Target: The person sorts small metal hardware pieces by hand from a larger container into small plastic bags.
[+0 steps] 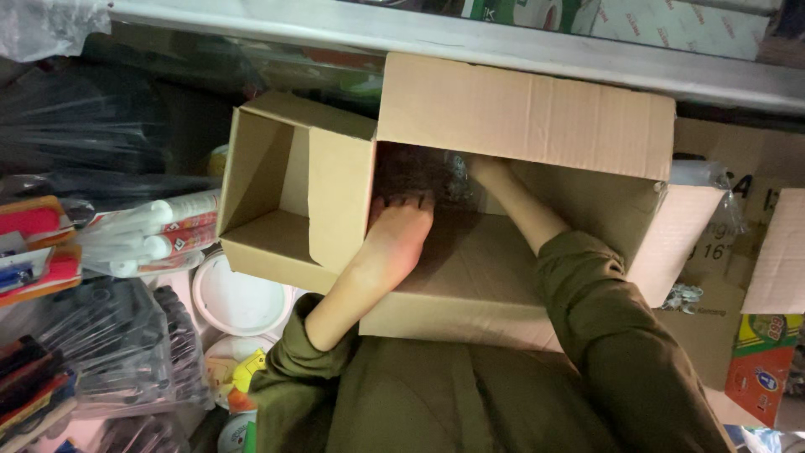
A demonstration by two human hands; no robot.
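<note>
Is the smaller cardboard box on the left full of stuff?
No, the smaller box shows only bare cardboard inside, while both hands reach into the large box beside it.

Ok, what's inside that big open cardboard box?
Both hands reach into the cardboard box: left hand and right hand at some clear plastic bag. Its contents are too dark to tell.

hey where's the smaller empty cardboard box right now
In the head view, the smaller empty box sits left of centre, touching the left side of the large cardboard box that both hands reach into, just above a white round lid.
</note>
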